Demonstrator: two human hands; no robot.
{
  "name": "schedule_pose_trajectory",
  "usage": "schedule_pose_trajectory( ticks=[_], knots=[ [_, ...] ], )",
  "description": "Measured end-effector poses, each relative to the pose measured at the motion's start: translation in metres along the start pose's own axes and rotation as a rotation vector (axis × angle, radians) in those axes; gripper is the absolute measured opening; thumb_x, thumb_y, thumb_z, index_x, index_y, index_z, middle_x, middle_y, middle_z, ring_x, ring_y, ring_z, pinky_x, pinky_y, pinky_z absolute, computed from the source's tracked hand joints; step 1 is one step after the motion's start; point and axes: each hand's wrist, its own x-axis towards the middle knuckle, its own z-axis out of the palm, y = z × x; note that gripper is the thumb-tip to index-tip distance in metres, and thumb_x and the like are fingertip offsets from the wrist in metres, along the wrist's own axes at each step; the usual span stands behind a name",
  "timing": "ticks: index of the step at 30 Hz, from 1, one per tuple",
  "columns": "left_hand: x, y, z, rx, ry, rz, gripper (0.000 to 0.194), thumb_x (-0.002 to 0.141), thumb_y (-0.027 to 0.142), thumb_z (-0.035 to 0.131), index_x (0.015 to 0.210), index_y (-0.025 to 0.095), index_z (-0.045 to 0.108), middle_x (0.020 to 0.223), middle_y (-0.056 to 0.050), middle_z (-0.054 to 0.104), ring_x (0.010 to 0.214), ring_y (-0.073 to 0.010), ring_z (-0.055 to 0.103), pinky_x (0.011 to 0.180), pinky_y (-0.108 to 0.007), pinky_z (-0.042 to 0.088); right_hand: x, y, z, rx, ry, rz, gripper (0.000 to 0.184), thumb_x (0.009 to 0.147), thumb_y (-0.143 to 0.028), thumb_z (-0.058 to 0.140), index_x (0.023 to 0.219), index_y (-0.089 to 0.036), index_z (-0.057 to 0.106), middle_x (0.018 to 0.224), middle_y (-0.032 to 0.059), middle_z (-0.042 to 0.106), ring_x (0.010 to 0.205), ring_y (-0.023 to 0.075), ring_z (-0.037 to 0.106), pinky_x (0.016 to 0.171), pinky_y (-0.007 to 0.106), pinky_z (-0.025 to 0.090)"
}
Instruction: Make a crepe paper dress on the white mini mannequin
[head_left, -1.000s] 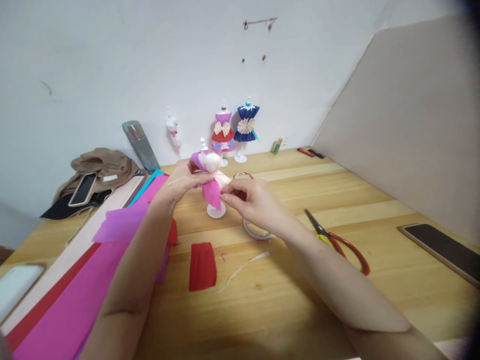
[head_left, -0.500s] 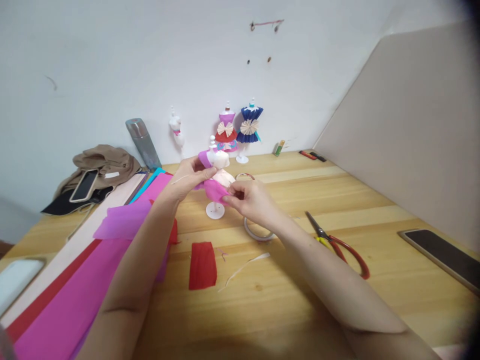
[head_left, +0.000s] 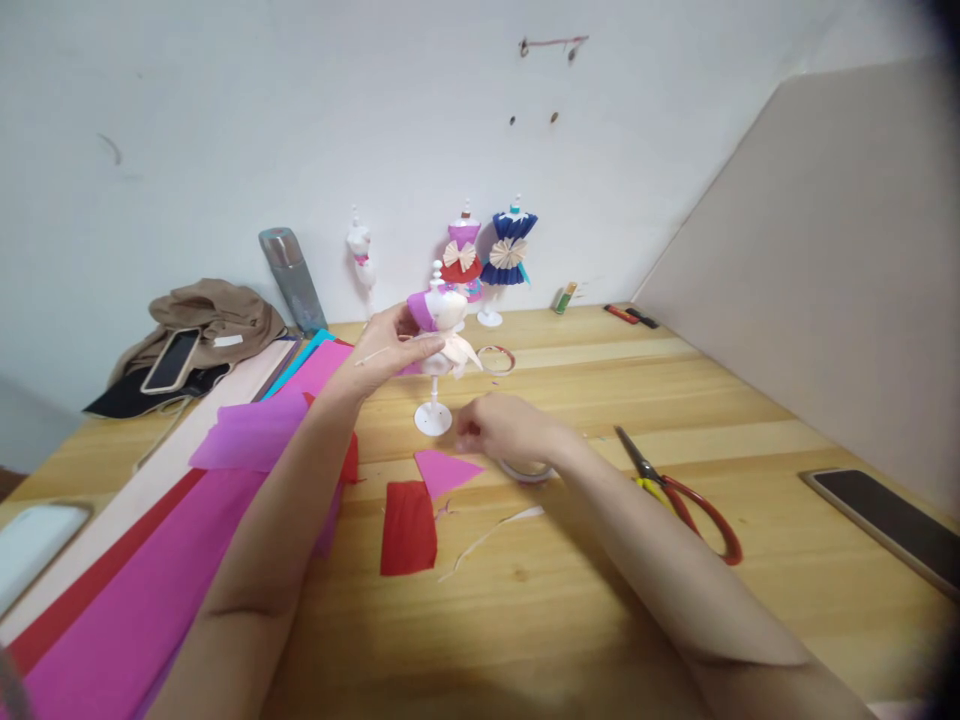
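My left hand point(head_left: 390, 350) is closed around the waist of a small white mannequin point(head_left: 441, 312) that has a purple paper band on its chest and pale pink paper at its waist. Its round base point(head_left: 433, 420) rests on the wooden table point(head_left: 570, 600). My right hand point(head_left: 501, 430) hangs low over the table with its fingers curled in, and I see nothing in them. It is just above a tape roll point(head_left: 528, 468). A pink paper triangle point(head_left: 447, 470) lies flat on the table to the left of that hand.
A red paper piece point(head_left: 407, 525) and a white strip point(head_left: 487, 533) lie near me. Red-handled scissors point(head_left: 679, 490) and a phone point(head_left: 889, 525) are on the right. Coloured paper sheets point(head_left: 150, 580) cover the left. Dressed mannequins point(head_left: 487, 255), a bottle point(head_left: 291, 280), a second tape roll point(head_left: 496, 358) and brown cloth point(head_left: 210, 310) stand behind.
My right hand let go of the pink paper piece and dropped from the mannequin's waist to the table. The pink piece now lies on the table. My left hand still holds the mannequin.
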Motion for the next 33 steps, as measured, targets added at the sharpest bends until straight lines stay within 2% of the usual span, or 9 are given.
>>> schedule_pose_trajectory(
  ticks=[4,7,10,15,21,24,27,30,33],
  knots=[
    [0.000,0.003,0.000,0.039,-0.014,-0.018,0.054,0.069,0.038,0.081,0.116,0.013,0.069,0.117,-0.011,0.075,0.113,-0.0323,0.069,0.094,-0.040,0.057,-0.003,-0.001,-0.009,0.160,0.384,0.057,0.029,0.091,-0.032,0.057,0.068,-0.016,0.065,0.065,0.0033,0.062,0.060,0.0138,0.050,0.060,0.028,0.030],
    [0.000,0.004,0.000,0.068,-0.026,-0.035,0.053,0.070,0.039,0.080,0.115,0.012,0.069,0.115,-0.012,0.076,0.111,-0.0319,0.070,0.092,-0.040,0.058,0.002,0.000,-0.008,0.426,0.667,0.024,0.035,0.088,-0.042,0.057,0.062,-0.018,0.058,0.057,-0.0014,0.049,0.057,0.0123,0.043,0.058,0.027,0.030],
    [0.001,0.004,0.000,0.062,-0.046,-0.061,0.050,0.071,0.040,0.080,0.111,0.011,0.070,0.112,-0.013,0.076,0.109,-0.0323,0.070,0.091,-0.039,0.058,0.015,0.005,0.001,0.575,0.737,0.023,0.038,0.083,-0.048,0.057,0.058,-0.019,0.054,0.053,-0.0028,0.043,0.055,0.0118,0.037,0.055,0.028,0.028],
    [0.000,0.000,0.000,-0.001,-0.031,-0.072,0.056,0.071,0.041,0.079,0.116,0.011,0.069,0.119,-0.015,0.075,0.114,-0.0347,0.068,0.094,-0.042,0.056,0.032,0.012,0.010,0.612,0.680,0.043,0.044,0.081,-0.051,0.055,0.052,-0.021,0.044,0.051,-0.0032,0.038,0.053,0.0114,0.036,0.054,0.028,0.027],
    [0.002,-0.002,0.001,0.001,-0.019,-0.098,0.056,0.069,0.039,0.079,0.115,0.011,0.069,0.121,-0.016,0.074,0.115,-0.0357,0.067,0.096,-0.046,0.055,0.016,0.007,-0.006,0.489,0.579,0.054,0.041,0.083,-0.039,0.060,0.051,-0.020,0.041,0.052,-0.0047,0.036,0.054,0.0097,0.034,0.056,0.027,0.028],
    [0.002,-0.003,0.001,-0.028,-0.019,-0.099,0.057,0.068,0.040,0.080,0.116,0.011,0.069,0.119,-0.015,0.074,0.113,-0.0342,0.069,0.094,-0.043,0.055,0.009,0.009,-0.009,0.506,0.392,0.087,0.029,0.079,-0.027,0.066,0.054,-0.018,0.052,0.053,-0.0026,0.048,0.056,0.0108,0.044,0.057,0.027,0.032],
    [0.000,-0.003,0.001,-0.074,-0.006,-0.097,0.057,0.068,0.040,0.081,0.117,0.012,0.070,0.116,-0.013,0.075,0.110,-0.0322,0.070,0.093,-0.042,0.056,0.012,0.016,0.002,0.866,0.154,0.214,0.006,0.072,-0.017,0.073,0.072,-0.015,0.067,0.062,0.0005,0.063,0.055,0.0109,0.051,0.052,0.024,0.035],
    [-0.002,-0.001,0.001,-0.096,0.007,-0.103,0.051,0.068,0.039,0.081,0.110,0.012,0.071,0.110,-0.012,0.077,0.107,-0.0314,0.071,0.092,-0.043,0.057,0.020,0.018,0.018,1.467,0.093,0.292,0.018,0.074,-0.015,0.073,0.091,-0.017,0.068,0.078,0.0022,0.072,0.057,0.0094,0.057,0.048,0.020,0.039],
    [-0.001,0.002,0.001,-0.078,-0.010,-0.100,0.045,0.067,0.040,0.082,0.101,0.013,0.073,0.103,-0.011,0.077,0.103,-0.0314,0.071,0.091,-0.042,0.057,0.027,0.016,0.027,1.868,0.086,0.237,0.012,0.080,-0.013,0.068,0.089,-0.018,0.063,0.084,0.0015,0.073,0.061,0.0081,0.062,0.049,0.017,0.044]
  ],
)
